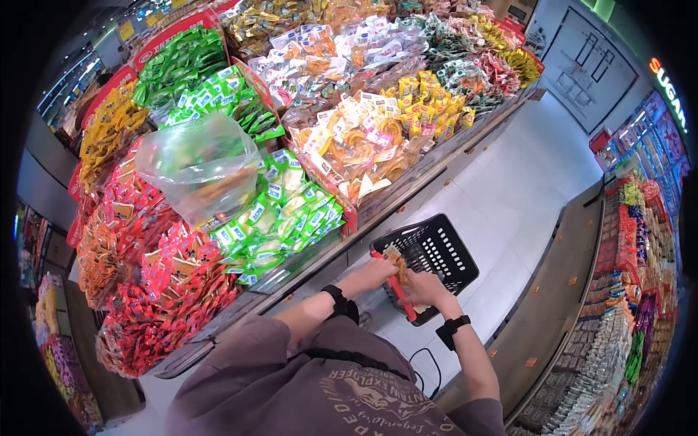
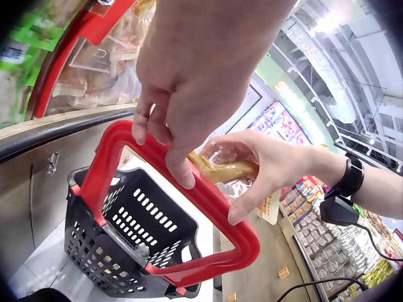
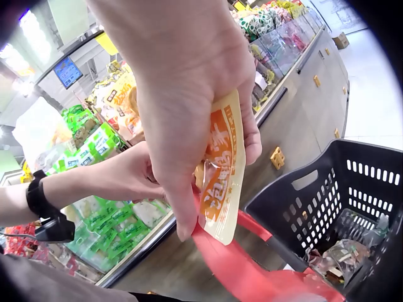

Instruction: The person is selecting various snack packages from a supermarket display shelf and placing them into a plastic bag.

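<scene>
1. The left hand has its fingers curled over the red handle of the black basket; the grip is closed around the bar, as the left wrist view shows.
2. The right hand pinches an orange-and-white snack packet between thumb and fingers; the grip is narrow and closed on the packet.
3. The snack packet is held upright, just above the red handle and over the near rim of the black basket. The right wrist view shows its lower edge close to the handle; whether they touch cannot be told.
4. The black basket hangs below both hands, beside the front edge of the display table. A few wrapped items lie on its bottom.
5. Both wrists carry black straps.
6. The display table holds bins of wrapped snacks: green packets, red packets, and yellow-orange packets.
7. A clear plastic bag rests on top of the green and red packets.
8. A shelf unit with packaged goods stands on the right, well apart from the black basket.
</scene>
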